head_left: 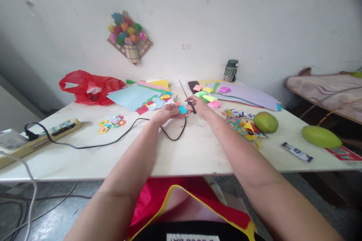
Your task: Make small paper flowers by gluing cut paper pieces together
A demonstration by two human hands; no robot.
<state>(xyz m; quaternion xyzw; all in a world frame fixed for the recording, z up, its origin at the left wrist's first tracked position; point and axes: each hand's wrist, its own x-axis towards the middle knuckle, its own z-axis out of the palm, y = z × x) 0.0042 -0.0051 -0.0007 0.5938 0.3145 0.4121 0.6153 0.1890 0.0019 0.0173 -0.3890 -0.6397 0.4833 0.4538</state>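
My left hand (167, 113) pinches a small blue paper cutout (182, 109), shaped like a flower or star, over the middle of the table. Close beside it, my right hand (199, 106) grips a pair of scissors (192, 107) by the dark handles, with the blades pointing up and away toward the wall. Just left of my left hand lie cut paper flower shapes (151, 104) in red, blue and yellow. Soft bright clay-like packets (209, 98) sit right behind my right hand. A black cord (177, 139) loops on the table beneath both hands.
Paper flowers (111, 124) and a power strip (60, 130) lie left, near a red plastic bag (90, 86). Coloured sheets (131, 96) spread behind. To the right are paper scraps (240, 124), green fruits (266, 122), a tube (298, 152) and a bottle (231, 70).
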